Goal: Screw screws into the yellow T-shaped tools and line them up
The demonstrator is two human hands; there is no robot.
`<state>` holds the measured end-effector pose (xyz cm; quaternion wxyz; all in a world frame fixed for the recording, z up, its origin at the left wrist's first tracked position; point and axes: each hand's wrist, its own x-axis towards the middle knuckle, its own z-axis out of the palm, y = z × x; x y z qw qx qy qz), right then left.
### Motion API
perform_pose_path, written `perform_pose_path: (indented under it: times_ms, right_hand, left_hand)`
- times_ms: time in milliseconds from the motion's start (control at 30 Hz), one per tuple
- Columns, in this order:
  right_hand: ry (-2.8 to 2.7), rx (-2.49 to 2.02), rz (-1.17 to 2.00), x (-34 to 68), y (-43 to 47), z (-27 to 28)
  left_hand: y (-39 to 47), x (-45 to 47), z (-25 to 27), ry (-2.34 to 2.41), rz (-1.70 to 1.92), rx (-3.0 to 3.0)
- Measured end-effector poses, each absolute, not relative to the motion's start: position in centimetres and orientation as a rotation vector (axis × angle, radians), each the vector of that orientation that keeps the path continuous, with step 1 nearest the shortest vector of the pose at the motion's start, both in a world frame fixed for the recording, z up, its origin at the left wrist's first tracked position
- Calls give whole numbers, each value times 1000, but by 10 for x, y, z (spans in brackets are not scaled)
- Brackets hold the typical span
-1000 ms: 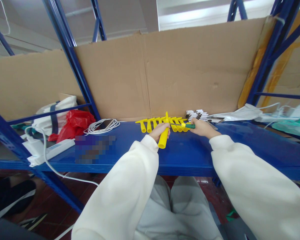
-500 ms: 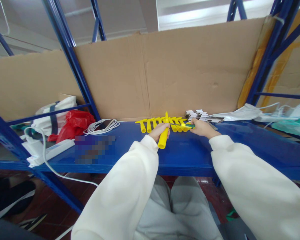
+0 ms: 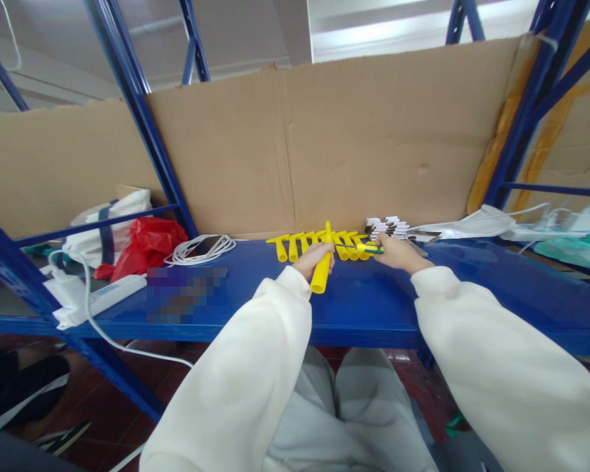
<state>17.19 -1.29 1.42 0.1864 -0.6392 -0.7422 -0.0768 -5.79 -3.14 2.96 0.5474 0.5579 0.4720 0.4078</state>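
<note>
My left hand (image 3: 313, 259) is closed around a yellow T-shaped plastic handle (image 3: 319, 280), its round end toward me and its crosspiece up. Pinched in my right hand (image 3: 392, 252) is a screwdriver (image 3: 371, 248) with a green and yellow grip. Its thin shaft points left and meets the yellow handle near the crosspiece; the exact contact is too small to make out. Behind both hands, several more yellow T-shaped handles (image 3: 293, 252) lie in a row on the blue shelf (image 3: 255, 282). A stack of small white pieces with dark ends (image 3: 387, 227) sits just behind my right hand.
A cardboard sheet (image 3: 364, 144) walls the back. Coiled white cable (image 3: 201, 250), a red plastic bag (image 3: 150, 246) and a white power strip (image 3: 113, 295) are on the left. At right lie a white bag (image 3: 482, 223) and cables. A person's leg (image 3: 24, 393) shows lower left.
Almost nothing differs: the screwdriver's grip looks slightly rotated in my right hand, while both hands and the held yellow handle stay in place.
</note>
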Motion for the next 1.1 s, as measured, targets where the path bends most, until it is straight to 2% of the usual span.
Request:
perform_pose_path:
  times_ms: [1100]
  right_hand:
    - [-2110, -1792, -168, 170, -12, 14]
  left_hand:
    - [-31, -59, 30, 1131, 957, 1317]
